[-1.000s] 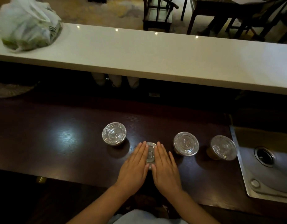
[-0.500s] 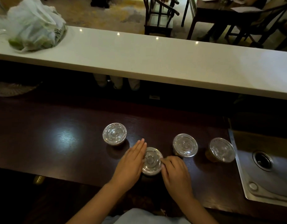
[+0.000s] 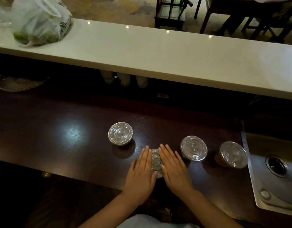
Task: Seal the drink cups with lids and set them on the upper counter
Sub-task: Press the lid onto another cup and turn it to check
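Note:
Several drink cups with clear round lids stand on the dark wooden lower counter (image 3: 59,145). My left hand (image 3: 142,171) and my right hand (image 3: 174,168) lie flat with straight fingers on the lid of the nearest cup (image 3: 156,162), one on each side, so only a strip of the lid shows between them. Another lidded cup (image 3: 120,133) stands to the upper left. Two more lidded cups (image 3: 193,148) (image 3: 233,154) stand to the right. The white upper counter (image 3: 158,56) runs across the view behind them.
A white plastic bag (image 3: 40,22) with green contents lies at the upper counter's left end. A steel sink (image 3: 273,175) with a drain borders the lower counter on the right. A glass dish (image 3: 17,83) sits far left. Paper cups (image 3: 124,79) stand under the upper counter. Chairs stand beyond.
Half a second ago my right hand was curled at the lid's right edge; now both hands lie flat on the lid again, as they did one second ago.

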A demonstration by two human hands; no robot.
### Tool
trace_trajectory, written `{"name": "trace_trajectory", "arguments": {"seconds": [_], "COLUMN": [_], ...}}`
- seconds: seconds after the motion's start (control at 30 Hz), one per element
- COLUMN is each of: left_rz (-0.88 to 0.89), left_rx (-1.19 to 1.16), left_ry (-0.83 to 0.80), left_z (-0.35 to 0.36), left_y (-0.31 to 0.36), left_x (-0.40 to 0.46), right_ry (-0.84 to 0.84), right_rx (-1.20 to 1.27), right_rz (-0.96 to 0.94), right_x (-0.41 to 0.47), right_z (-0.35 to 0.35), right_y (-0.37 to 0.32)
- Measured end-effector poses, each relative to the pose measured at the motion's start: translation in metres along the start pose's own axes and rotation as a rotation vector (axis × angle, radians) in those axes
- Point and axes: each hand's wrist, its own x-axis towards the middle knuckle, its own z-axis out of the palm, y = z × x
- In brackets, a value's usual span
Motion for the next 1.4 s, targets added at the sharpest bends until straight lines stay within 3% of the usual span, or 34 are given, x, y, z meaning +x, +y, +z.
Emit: {"name": "trace_trajectory", "arguments": {"seconds": [0.3, 0.5, 0.73, 0.87, 1.03, 1.17, 1.3, 1.4], "left_rz": [0.042, 0.142, 0.249, 0.267, 0.299, 0.133, -0.127, -0.098], "left_rx": [-0.03, -0.344, -0.344, -0.338, -0.395, -0.579, -0.926, -0.909], "left_ry": [-0.072, -0.137, 0.06, 0.048, 0.144, 0.295, 0.392, 0.434], "left_z": [-0.005, -0.011, 0.0, -0.004, -0.014, -0.024, -0.041, -0.05], "left_y": [-0.005, -0.014, -0.023, -0.024, -0.024, -0.024, -0.011, -0.001], "left_x": [0.004, -0.002, 0.004, 0.01, 0.016, 0.022, 0.025, 0.022], "right_ry": [-0.014, 0.078, 0.272, 0.227, 0.219, 0.245, 0.37, 0.429], "right_rx": [-0.043, 0.09, -0.087, -0.127, -0.079, 0.124, 0.392, 0.639], "right_rz": [0.055, -0.103, -0.28, -0.434, -0.479, -0.347, 0.008, 0.299], "right_x": [-0.005, -0.033, -0.022, -0.01, 0.008, 0.022, 0.038, 0.048], "right_z": [-0.003, -0.017, -0.019, -0.028, -0.04, -0.057, -0.067, -0.068], "right_y": [-0.004, -0.003, 0.004, 0.005, 0.008, 0.001, -0.011, -0.02]}}
